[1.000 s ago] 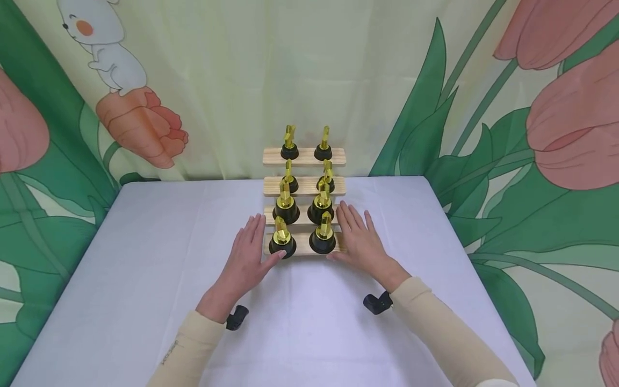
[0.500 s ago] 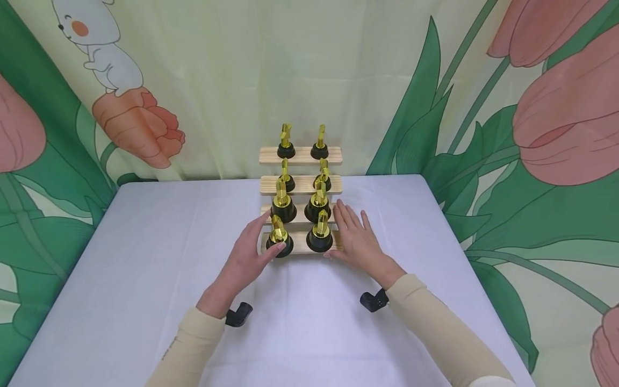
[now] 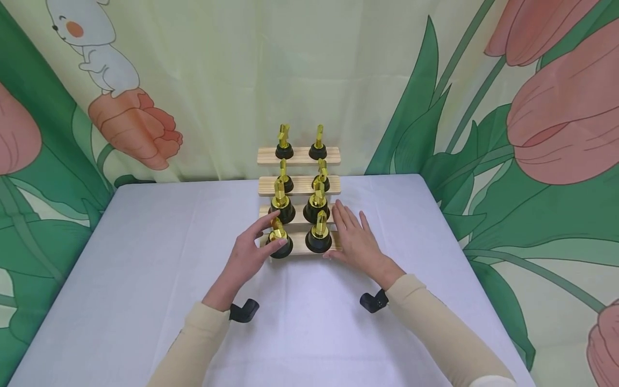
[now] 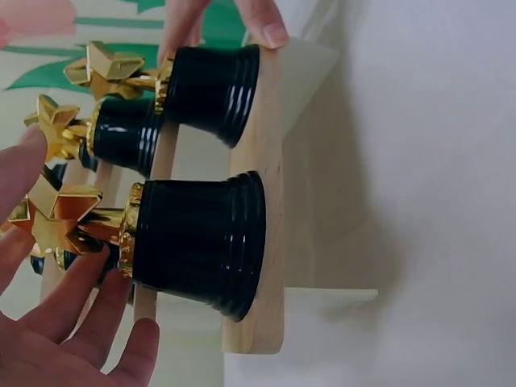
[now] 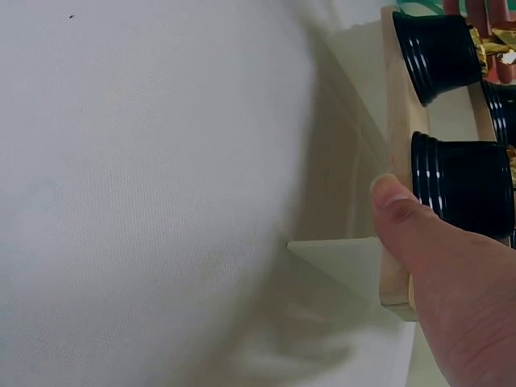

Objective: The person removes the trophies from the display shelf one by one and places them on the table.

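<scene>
A tiered rack with pale wooden boards (image 3: 300, 246) carries several small trophies, each a gold star on a black base. My left hand (image 3: 244, 258) is at the front left trophy (image 4: 197, 238), thumb and fingers spread around its star, fingertips close to the gold neck. That trophy's base sits on the lowest board. Along the rack's right side lies my right hand (image 3: 359, 243), fingers straight, with the thumb (image 5: 395, 197) against the front edge of the lowest board. Beside it stands the front right trophy (image 3: 318, 242).
White cloth covers the table (image 3: 145, 269). Behind it hangs a curtain (image 3: 217, 80) printed with tulips and a rabbit. Further trophies stand in pairs on the higher boards, such as the top right one (image 3: 318, 150). Black camera mounts (image 3: 244, 310) project from the wrists.
My left hand has left the rack's left side and come rightward around the front left trophy, its fingers bending. The right hand stays at the right side. The view has shifted slightly.
</scene>
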The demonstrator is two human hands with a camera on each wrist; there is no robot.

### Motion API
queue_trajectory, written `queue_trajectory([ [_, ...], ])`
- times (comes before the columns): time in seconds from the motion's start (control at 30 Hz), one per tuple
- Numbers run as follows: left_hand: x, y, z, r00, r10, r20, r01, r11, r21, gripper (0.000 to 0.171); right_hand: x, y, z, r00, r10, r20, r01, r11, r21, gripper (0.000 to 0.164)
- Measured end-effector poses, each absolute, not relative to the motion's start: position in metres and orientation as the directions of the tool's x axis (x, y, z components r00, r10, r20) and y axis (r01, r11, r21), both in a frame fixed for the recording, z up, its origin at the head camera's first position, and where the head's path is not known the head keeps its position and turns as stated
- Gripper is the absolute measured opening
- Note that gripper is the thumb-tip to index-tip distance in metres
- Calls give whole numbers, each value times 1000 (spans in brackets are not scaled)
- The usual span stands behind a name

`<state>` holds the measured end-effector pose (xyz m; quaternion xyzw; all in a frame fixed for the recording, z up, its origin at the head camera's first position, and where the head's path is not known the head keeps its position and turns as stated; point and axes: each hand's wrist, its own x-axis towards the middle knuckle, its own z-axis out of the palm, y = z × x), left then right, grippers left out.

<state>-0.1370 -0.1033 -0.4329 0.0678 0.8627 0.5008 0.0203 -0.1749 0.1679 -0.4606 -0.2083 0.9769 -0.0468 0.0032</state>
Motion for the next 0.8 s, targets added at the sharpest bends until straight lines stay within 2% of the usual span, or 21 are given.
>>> queue_trajectory([
  [0.4, -137, -101, -435, -988, 148, 37, 95, 407, 909, 52, -177, 168, -461, -914, -406, 13, -406, 910, -88, 122],
  [0.8, -134, -104, -433, -987, 158, 15, 76, 382, 921, 52, -176, 168, -462, -914, -406, 10, -405, 909, -95, 123],
])
